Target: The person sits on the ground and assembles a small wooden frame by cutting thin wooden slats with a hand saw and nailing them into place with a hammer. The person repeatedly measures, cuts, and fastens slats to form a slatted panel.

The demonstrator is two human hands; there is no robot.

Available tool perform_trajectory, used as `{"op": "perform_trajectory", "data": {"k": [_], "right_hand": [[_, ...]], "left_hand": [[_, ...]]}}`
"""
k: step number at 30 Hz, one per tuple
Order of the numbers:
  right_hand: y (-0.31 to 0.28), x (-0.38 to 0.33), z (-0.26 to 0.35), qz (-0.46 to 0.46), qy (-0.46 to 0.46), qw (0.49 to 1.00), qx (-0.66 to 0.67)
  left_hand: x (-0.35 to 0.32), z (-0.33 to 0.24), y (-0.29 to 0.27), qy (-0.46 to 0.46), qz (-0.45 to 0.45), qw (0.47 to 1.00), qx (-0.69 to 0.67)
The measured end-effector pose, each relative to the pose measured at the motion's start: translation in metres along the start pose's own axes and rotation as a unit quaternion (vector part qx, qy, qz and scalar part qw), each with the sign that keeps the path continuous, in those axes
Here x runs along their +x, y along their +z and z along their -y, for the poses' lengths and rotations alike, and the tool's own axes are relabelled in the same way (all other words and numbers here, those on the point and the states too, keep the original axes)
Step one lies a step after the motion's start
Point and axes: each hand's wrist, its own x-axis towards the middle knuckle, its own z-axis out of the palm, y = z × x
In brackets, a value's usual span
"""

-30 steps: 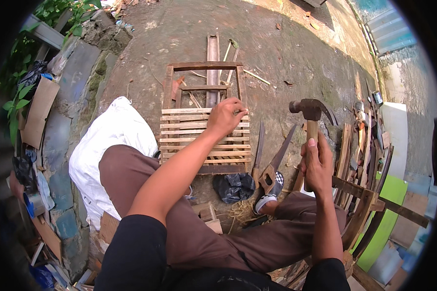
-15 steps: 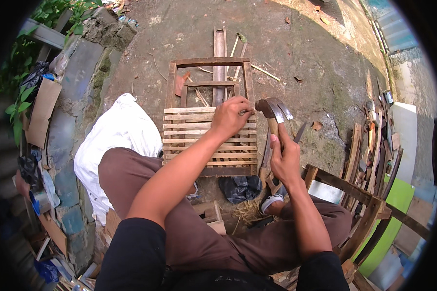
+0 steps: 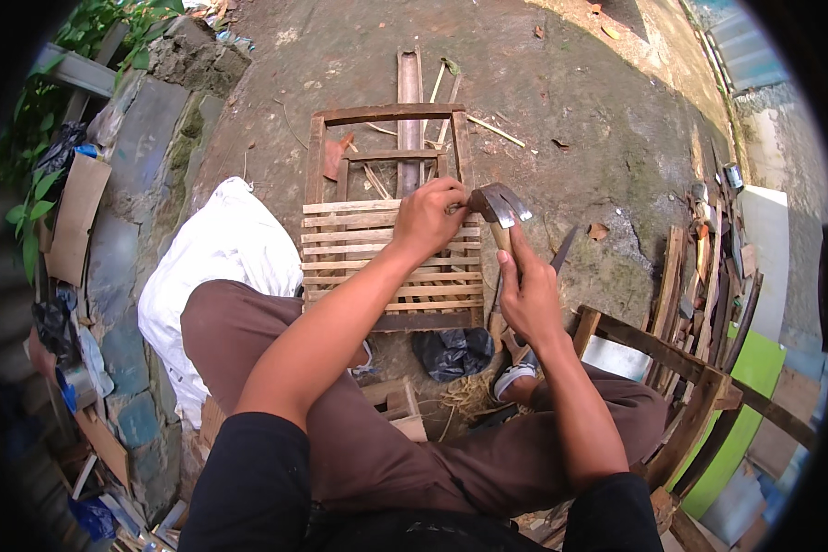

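Note:
A slatted wooden frame [image 3: 340,250], like a small folding chair, lies in front of my legs with pale slats across its near half. My left hand [image 3: 427,221] is closed in a pinch at the right end of the top slats; whatever sits between its fingertips is too small to make out. My right hand [image 3: 534,293] grips a claw hammer [image 3: 500,204] by its wooden handle, index finger stretched along it. The hammer's face is right beside my left fingertips, at the frame's right edge, its claw pointing right.
A long dark blade [image 3: 564,248] shows behind my right hand. Near my feet lies a black plastic bag [image 3: 453,354]. A white sack [image 3: 216,253] rests by my left knee. Wooden scraps [image 3: 672,276] and a dark wooden frame [image 3: 695,432] stand to the right. A grooved strip [image 3: 409,101] lies beyond the chair.
The hammer head has come slightly left and down, closer to my left fingertips. My left hand stays at the slat ends, and the whole view has shifted a little.

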Motion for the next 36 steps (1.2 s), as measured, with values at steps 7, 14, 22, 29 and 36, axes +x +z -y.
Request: {"op": "perform_trajectory", "data": {"k": [7, 14, 22, 29, 36], "right_hand": [[-0.003, 0.002, 0.002, -0.015, -0.008, 1.0, 0.005], [-0.005, 0.006, 0.004, -0.001, 0.058, 0.998, 0.001], [-0.008, 0.006, 0.003, -0.008, 0.072, 0.997, 0.011], [-0.003, 0.004, -0.001, -0.011, -0.001, 1.0, 0.009], [-0.004, 0.005, 0.005, 0.002, 0.014, 1.0, -0.006]], "left_hand": [[0.0, 0.001, 0.001, 0.001, 0.006, 1.0, -0.004], [-0.001, 0.004, -0.001, 0.018, 0.003, 1.0, -0.01], [-0.004, 0.004, -0.005, 0.045, 0.022, 0.999, -0.008], [-0.003, 0.002, -0.007, 0.035, 0.031, 0.999, -0.017], [-0.004, 0.003, -0.007, 0.055, 0.019, 0.998, -0.019]]}}
